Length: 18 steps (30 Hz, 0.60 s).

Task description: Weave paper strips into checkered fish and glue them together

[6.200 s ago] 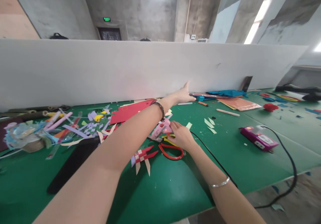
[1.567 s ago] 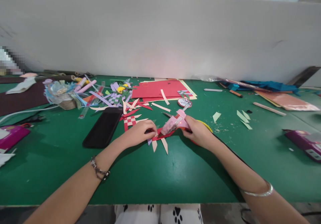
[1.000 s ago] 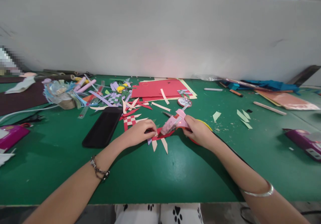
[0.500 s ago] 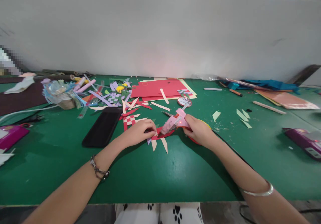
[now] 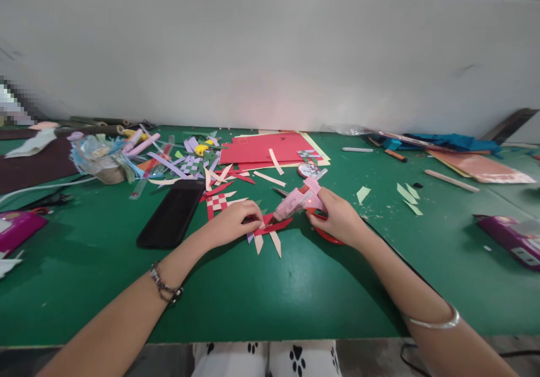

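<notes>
My right hand [image 5: 337, 216] grips a pink glue gun [image 5: 297, 200], its nozzle pointing down and left. The nozzle tip is at a piece of woven red and cream paper strips [image 5: 276, 228] on the table. My left hand [image 5: 242, 218] is closed on the left side of that piece, fingertips pinching its strips. Partly under my right hand lie red-handled scissors [image 5: 327, 235], their blade tip showing left of the glue gun. A red-and-white checked weave [image 5: 217, 201] rests just beyond my left hand.
A black phone [image 5: 172, 214] lies left of my left hand. Beyond are red paper sheets [image 5: 264, 149], a round tin [image 5: 309, 170] and a heap of purple strips [image 5: 189, 160]. Pale green scraps [image 5: 409, 197] and a purple tool [image 5: 508, 239] lie to the right.
My right hand has tilted the back of the glue gun slightly up and to the right. More of the red scissor handle shows beneath it. My left hand stays in place.
</notes>
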Tool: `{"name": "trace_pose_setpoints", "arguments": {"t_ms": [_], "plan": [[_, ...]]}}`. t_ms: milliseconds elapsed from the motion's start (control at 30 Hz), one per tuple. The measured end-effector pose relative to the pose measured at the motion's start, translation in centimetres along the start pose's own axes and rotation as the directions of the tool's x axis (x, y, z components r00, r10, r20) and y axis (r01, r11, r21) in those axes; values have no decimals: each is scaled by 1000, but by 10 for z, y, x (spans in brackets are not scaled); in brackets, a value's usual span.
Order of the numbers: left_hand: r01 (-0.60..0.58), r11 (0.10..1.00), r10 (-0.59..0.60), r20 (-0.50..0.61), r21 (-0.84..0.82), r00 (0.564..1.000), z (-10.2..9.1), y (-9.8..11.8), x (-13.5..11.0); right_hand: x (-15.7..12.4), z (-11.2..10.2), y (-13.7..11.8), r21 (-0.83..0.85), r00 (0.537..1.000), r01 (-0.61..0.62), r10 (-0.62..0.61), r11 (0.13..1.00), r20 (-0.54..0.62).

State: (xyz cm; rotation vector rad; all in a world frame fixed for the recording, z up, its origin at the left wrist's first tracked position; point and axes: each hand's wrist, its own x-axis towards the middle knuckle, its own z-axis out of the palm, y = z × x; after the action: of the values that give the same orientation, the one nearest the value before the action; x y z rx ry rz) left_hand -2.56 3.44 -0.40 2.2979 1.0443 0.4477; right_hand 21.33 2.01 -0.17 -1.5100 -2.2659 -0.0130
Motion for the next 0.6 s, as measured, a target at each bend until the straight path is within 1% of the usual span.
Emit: {"name": "trace_pose_setpoints", "arguments": {"t_ms": [167,400,600], "plan": [[-17,1000,17,11,-3,1000,-1,0,0,2,-6,1,73,999,-20,23,997,-43],[-22,999,24,48,-33,999,-4,1,-2,3,-11,7,89,991,-63,72,994,-110],[-64,998,61,130,18,990,-8,1,-5,4,-15,13,72,982,-117,126,990,-137]]}}
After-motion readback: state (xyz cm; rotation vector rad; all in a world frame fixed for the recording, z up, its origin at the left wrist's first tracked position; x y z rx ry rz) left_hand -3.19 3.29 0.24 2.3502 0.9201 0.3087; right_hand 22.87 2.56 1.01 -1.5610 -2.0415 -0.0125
